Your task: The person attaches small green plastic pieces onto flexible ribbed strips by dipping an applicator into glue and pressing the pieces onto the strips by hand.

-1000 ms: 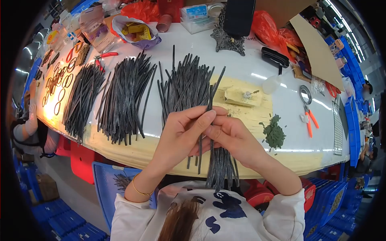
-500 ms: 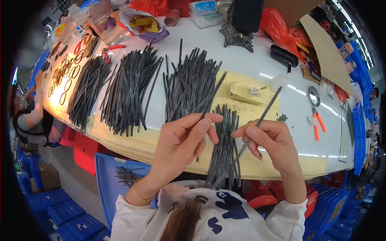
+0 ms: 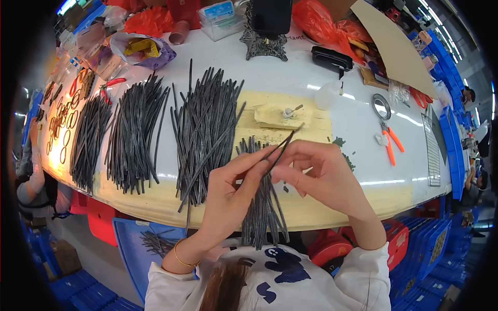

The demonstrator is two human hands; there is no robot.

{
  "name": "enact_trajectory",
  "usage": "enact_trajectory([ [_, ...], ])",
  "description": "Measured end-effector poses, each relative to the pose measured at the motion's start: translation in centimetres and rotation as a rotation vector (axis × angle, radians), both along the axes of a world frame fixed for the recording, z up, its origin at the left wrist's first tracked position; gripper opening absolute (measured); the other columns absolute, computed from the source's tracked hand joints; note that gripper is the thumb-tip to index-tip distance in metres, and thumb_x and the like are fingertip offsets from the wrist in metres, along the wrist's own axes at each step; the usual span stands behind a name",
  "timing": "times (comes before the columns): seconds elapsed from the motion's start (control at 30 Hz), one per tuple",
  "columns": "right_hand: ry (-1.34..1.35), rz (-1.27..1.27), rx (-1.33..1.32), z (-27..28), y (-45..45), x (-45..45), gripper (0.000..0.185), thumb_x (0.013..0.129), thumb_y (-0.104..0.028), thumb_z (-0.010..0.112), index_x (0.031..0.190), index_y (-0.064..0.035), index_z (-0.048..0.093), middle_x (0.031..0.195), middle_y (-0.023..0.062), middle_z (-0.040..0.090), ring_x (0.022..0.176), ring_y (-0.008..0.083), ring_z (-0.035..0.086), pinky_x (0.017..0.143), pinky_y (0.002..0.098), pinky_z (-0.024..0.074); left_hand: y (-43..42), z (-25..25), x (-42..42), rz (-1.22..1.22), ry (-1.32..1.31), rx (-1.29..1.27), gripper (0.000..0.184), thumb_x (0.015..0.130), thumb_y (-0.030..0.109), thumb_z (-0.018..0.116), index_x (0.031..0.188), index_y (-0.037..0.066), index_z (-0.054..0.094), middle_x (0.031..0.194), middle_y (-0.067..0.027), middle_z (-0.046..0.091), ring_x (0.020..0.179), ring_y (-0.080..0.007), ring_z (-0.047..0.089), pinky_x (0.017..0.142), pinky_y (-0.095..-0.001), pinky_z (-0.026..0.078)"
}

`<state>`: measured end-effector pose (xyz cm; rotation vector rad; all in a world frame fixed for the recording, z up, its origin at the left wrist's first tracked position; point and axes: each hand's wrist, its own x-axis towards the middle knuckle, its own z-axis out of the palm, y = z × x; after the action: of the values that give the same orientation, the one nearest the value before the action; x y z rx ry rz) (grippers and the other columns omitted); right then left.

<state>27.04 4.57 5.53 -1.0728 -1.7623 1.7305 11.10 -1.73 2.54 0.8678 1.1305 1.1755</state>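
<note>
Thin dark strips (image 3: 282, 146) slant up to the right from the pinched thumb and fingers of my left hand (image 3: 233, 184). My right hand (image 3: 319, 173) is beside their upper part, fingers curled against them; whether it grips one is hard to make out. Below both hands a bundle of dark strips (image 3: 263, 217) hangs over the table's front edge. Left of my hands lies a large pile of strips (image 3: 207, 124), with a second pile (image 3: 136, 135) and a third pile (image 3: 91, 140) farther left. A yellow block (image 3: 275, 118) with a small grey piece on it lies beyond my hands.
Small green bits (image 3: 346, 155) lie right of my right hand. Orange-handled pliers (image 3: 392, 145) and a tape roll (image 3: 381, 106) are farther right. A phone on a stand (image 3: 267, 46) stands at the back. A co-worker's arm (image 3: 36, 160) shows at the far left.
My hands have come back together after being apart, each with a strip. The strips now cross near my left fingertips. The view has shifted, so the table contents appear farther left.
</note>
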Motion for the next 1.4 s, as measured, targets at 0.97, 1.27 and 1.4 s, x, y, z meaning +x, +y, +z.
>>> enact_trajectory([
  [0.97,-0.520,-0.069,0.458,-5.0,-1.9,2.0,0.007,0.074,-0.004,0.066,0.078,-0.0034,0.059,0.075,0.0048,0.052,0.060,0.0190,0.053,0.057,0.0291,0.0431,1.0,-1.5,-0.1,0.114,-0.078,-0.091,0.020,0.087,0.008,0.060,0.101,-0.006,0.060,0.078,-0.0108,0.062,0.055,-0.0144,0.060,0.045,-0.0189,0.048],
  [1.27,-0.422,0.069,0.629,-4.3,-0.6,2.9,0.010,0.073,0.001,0.066,0.077,-0.0034,0.058,0.084,0.0031,0.050,0.061,0.0147,0.051,0.055,0.0259,0.0409,1.2,-1.6,0.0,0.113,-0.098,-0.096,0.019,0.086,0.007,0.061,0.100,-0.006,0.061,0.076,-0.0110,0.062,0.054,-0.0140,0.059,0.046,-0.0192,0.048],
  [1.4,-0.449,0.219,0.741,-4.7,0.5,3.2,0.009,0.075,-0.002,0.064,0.079,-0.0057,0.056,0.090,0.0024,0.048,0.060,0.0161,0.051,0.055,0.0268,0.0415,1.3,-1.5,0.0,0.110,-0.107,-0.101,0.019,0.086,0.007,0.061,0.099,-0.006,0.061,0.076,-0.0112,0.062,0.053,-0.0138,0.059,0.046,-0.0191,0.048],
])
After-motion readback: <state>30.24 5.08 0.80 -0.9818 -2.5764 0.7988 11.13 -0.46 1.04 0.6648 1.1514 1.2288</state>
